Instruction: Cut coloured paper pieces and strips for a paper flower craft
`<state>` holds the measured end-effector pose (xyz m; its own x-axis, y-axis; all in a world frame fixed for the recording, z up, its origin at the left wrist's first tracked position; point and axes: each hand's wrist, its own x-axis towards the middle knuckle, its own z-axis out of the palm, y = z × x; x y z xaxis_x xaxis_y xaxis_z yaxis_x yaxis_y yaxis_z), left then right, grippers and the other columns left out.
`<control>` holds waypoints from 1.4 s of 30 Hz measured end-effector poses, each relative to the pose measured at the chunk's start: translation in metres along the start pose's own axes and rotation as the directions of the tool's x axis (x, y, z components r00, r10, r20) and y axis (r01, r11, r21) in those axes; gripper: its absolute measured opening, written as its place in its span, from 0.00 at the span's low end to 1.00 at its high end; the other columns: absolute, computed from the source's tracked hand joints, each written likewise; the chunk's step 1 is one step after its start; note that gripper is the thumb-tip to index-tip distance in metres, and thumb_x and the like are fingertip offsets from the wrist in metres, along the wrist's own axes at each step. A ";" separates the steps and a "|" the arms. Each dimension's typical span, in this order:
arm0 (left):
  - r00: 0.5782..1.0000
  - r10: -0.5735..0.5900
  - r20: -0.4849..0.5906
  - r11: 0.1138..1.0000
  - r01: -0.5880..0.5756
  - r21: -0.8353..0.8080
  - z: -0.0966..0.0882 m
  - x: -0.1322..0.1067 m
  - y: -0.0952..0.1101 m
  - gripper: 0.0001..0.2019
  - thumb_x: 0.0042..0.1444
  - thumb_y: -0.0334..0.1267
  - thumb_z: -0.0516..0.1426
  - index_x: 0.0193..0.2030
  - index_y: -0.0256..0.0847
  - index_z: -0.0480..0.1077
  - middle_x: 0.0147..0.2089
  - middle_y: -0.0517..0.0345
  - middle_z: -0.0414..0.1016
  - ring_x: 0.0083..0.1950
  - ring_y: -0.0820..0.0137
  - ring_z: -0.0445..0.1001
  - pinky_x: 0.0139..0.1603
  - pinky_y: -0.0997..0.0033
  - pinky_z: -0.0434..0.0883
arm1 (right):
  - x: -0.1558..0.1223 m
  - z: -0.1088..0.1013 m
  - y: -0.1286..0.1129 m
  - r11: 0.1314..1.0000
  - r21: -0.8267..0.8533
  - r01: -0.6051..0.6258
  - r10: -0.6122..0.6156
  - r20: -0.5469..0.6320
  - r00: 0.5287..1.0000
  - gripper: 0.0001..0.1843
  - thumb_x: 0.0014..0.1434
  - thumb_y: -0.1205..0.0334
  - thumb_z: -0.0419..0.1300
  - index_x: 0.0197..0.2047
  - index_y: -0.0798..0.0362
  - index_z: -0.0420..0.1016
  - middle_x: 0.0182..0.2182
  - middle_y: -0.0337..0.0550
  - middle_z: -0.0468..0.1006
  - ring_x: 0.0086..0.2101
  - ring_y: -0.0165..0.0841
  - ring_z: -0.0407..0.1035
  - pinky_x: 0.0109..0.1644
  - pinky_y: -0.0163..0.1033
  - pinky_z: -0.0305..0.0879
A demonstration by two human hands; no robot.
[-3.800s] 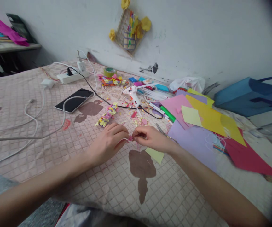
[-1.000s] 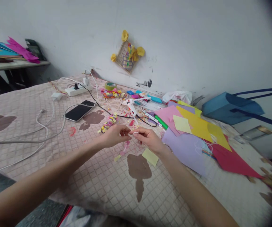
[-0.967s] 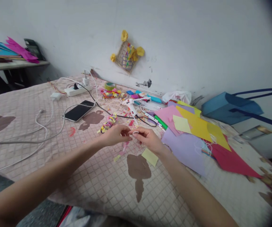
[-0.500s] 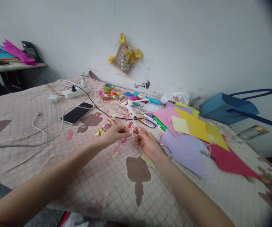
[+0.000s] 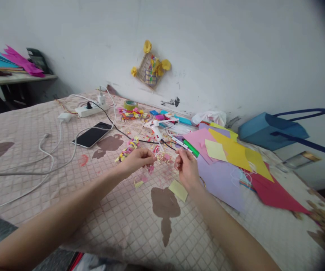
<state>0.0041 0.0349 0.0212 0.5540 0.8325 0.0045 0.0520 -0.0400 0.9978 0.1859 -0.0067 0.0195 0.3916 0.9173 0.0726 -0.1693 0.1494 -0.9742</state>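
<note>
My left hand (image 5: 139, 161) is closed in a pinch, thumb against forefinger, with a thin white string (image 5: 157, 149) at its fingertips. To the right, apart from it, my right hand (image 5: 187, 168) has its fingers curled and pressed together; what it holds, if anything, is too small to make out. Beside my left hand lies a garland of yellow, pink and purple paper bits (image 5: 127, 149). Small paper scraps (image 5: 166, 157) litter the table between the hands. My right hand mostly covers the scissors (image 5: 204, 182). Below it is a pale yellow paper piece (image 5: 178, 190).
Beyond the hands lies a white glue gun (image 5: 154, 130) with a black cord. Coloured paper sheets (image 5: 221, 184) and a green marker (image 5: 191, 148) are on the right, a blue bag (image 5: 272, 130) behind. A phone (image 5: 92, 134), cables and a power strip (image 5: 91, 110) are on the left.
My hands, close together at the white string before, are now apart. My right hand has moved right and slightly back, uncovering the yellow paper piece and hiding more of the scissors.
</note>
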 end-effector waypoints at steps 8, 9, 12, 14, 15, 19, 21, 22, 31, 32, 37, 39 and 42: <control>0.994 0.104 -0.037 0.986 -0.099 0.135 0.006 -0.002 0.002 0.12 0.48 0.43 0.58 0.27 0.34 0.67 0.21 0.63 0.64 0.23 0.79 0.61 0.23 0.79 0.58 | -0.021 0.019 0.003 0.988 -0.139 -0.071 0.110 0.298 0.948 0.13 0.47 0.52 0.63 0.32 0.53 0.72 0.25 0.35 0.68 0.21 0.23 0.57 0.21 0.31 0.54; 0.991 0.129 -0.040 0.976 -0.119 0.182 0.007 -0.003 0.002 0.12 0.48 0.42 0.57 0.27 0.34 0.68 0.21 0.63 0.64 0.23 0.79 0.60 0.23 0.79 0.58 | -0.023 0.021 0.004 0.990 -0.126 -0.059 0.095 0.293 0.952 0.13 0.46 0.53 0.64 0.32 0.53 0.72 0.25 0.35 0.68 0.21 0.23 0.57 0.21 0.31 0.54; 0.985 0.166 -0.034 0.948 -0.151 0.280 0.010 -0.004 0.002 0.11 0.50 0.42 0.56 0.26 0.34 0.68 0.21 0.63 0.64 0.23 0.78 0.60 0.23 0.79 0.58 | -0.024 0.026 0.007 0.994 -0.102 -0.040 0.065 0.255 0.965 0.12 0.45 0.55 0.64 0.31 0.53 0.71 0.25 0.35 0.68 0.21 0.24 0.57 0.22 0.31 0.54; 0.984 0.177 -0.027 0.938 -0.160 0.308 0.012 -0.004 0.000 0.11 0.50 0.41 0.55 0.25 0.34 0.68 0.21 0.62 0.65 0.23 0.78 0.60 0.23 0.79 0.58 | -0.023 0.027 0.009 0.994 -0.102 -0.042 0.066 0.248 0.967 0.12 0.45 0.55 0.64 0.30 0.53 0.70 0.24 0.35 0.67 0.21 0.24 0.57 0.22 0.31 0.54; 0.982 0.184 -0.031 0.933 -0.164 0.321 0.013 -0.004 -0.001 0.11 0.50 0.41 0.55 0.24 0.34 0.68 0.21 0.62 0.65 0.23 0.78 0.60 0.22 0.79 0.58 | -0.023 0.027 0.010 0.993 -0.107 -0.041 0.067 0.249 0.966 0.12 0.45 0.54 0.64 0.29 0.53 0.70 0.23 0.35 0.66 0.21 0.24 0.56 0.22 0.31 0.53; 0.980 0.193 -0.053 0.919 -0.162 0.359 0.015 -0.004 -0.007 0.10 0.50 0.40 0.54 0.25 0.34 0.68 0.21 0.62 0.65 0.23 0.77 0.61 0.22 0.79 0.57 | -0.025 0.028 0.011 0.987 -0.158 0.035 0.005 0.245 0.970 0.12 0.46 0.54 0.63 0.28 0.53 0.68 0.23 0.36 0.65 0.22 0.25 0.57 0.23 0.31 0.55; 0.982 0.183 -0.048 0.919 -0.153 0.364 0.015 -0.004 -0.010 0.10 0.50 0.40 0.53 0.26 0.34 0.68 0.21 0.62 0.66 0.23 0.77 0.62 0.22 0.79 0.57 | -0.026 0.029 0.012 0.984 -0.168 0.057 -0.017 0.233 0.972 0.11 0.47 0.54 0.62 0.27 0.52 0.67 0.22 0.35 0.64 0.22 0.26 0.56 0.23 0.32 0.54; 0.983 0.180 -0.046 0.918 -0.151 0.368 0.015 -0.004 -0.010 0.11 0.51 0.40 0.53 0.25 0.35 0.68 0.20 0.62 0.66 0.23 0.77 0.62 0.22 0.79 0.57 | -0.026 0.029 0.012 0.986 -0.161 0.052 -0.013 0.232 0.973 0.11 0.48 0.55 0.62 0.26 0.52 0.67 0.22 0.35 0.63 0.21 0.25 0.56 0.23 0.32 0.54; 0.988 0.156 -0.005 0.916 -0.143 0.374 0.013 -0.007 -0.004 0.09 0.49 0.38 0.54 0.25 0.35 0.69 0.23 0.60 0.70 0.24 0.76 0.64 0.25 0.77 0.60 | -0.023 0.027 0.011 0.971 0.053 -0.234 0.213 0.261 0.941 0.11 0.46 0.56 0.64 0.29 0.52 0.68 0.19 0.31 0.63 0.17 0.22 0.54 0.18 0.29 0.50; 0.988 0.154 0.001 0.918 -0.144 0.369 0.013 -0.008 -0.003 0.09 0.50 0.38 0.54 0.25 0.34 0.69 0.23 0.60 0.70 0.24 0.76 0.65 0.25 0.77 0.60 | -0.023 0.027 0.011 0.968 0.066 -0.243 0.216 0.279 0.936 0.11 0.47 0.55 0.63 0.29 0.52 0.68 0.19 0.32 0.63 0.17 0.22 0.54 0.18 0.29 0.50; 0.984 0.178 -0.029 0.907 -0.152 0.393 0.003 -0.009 0.008 0.13 0.51 0.44 0.56 0.30 0.34 0.70 0.25 0.58 0.71 0.26 0.76 0.66 0.26 0.78 0.61 | -0.025 0.026 0.003 0.989 0.023 -0.145 0.131 0.307 0.943 0.10 0.51 0.55 0.60 0.29 0.53 0.66 0.21 0.33 0.67 0.18 0.22 0.57 0.19 0.29 0.53; 0.973 0.229 -0.031 0.890 -0.197 0.411 0.000 -0.008 0.014 0.15 0.50 0.45 0.57 0.38 0.34 0.70 0.28 0.57 0.71 0.28 0.74 0.68 0.27 0.77 0.63 | -0.025 0.026 0.001 0.996 -0.033 -0.082 0.089 0.320 0.943 0.10 0.52 0.55 0.59 0.29 0.53 0.67 0.22 0.34 0.68 0.18 0.22 0.58 0.19 0.29 0.54; 0.959 0.281 0.048 0.878 -0.277 0.391 -0.001 -0.005 0.021 0.16 0.52 0.43 0.56 0.45 0.36 0.70 0.30 0.58 0.72 0.30 0.75 0.69 0.29 0.78 0.64 | -0.025 0.026 -0.001 0.993 -0.111 -0.027 0.067 0.369 0.927 0.11 0.52 0.55 0.59 0.29 0.54 0.67 0.22 0.34 0.69 0.18 0.22 0.58 0.19 0.29 0.54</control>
<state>0.0014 0.0300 0.0426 0.5856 0.7601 0.2816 0.2168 -0.4816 0.8492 0.1530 -0.0204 0.0246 0.0182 0.9965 0.0810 -0.0781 0.0822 -0.9936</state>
